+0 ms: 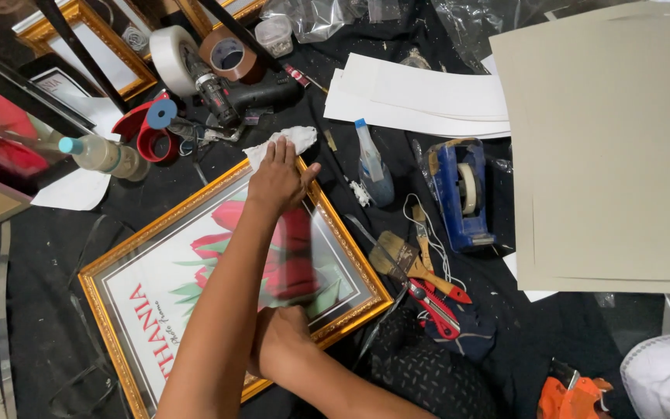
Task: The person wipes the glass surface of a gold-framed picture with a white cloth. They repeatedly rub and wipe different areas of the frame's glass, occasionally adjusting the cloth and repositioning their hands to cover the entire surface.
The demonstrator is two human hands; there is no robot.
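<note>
A gold-framed picture [122, 256] of a red flower lies tilted on the black work surface. My left hand [277, 180] lies flat over the frame's top corner, fingers stretched out and touching a crumpled white cloth [296, 136]. My right hand [282, 341] rests on the frame's lower edge near its right corner. Its fingers are hidden behind my left forearm.
Around the frame lie a blue tape dispenser [461, 190], a small spray bottle [372, 167], paint brushes [401, 260], red pliers [436, 306], a black drill [234, 93], tape rolls [230, 56], a plastic bottle [106, 155], white sheets [420, 97] and large grey boards [614, 147]. More frames stand at the far left.
</note>
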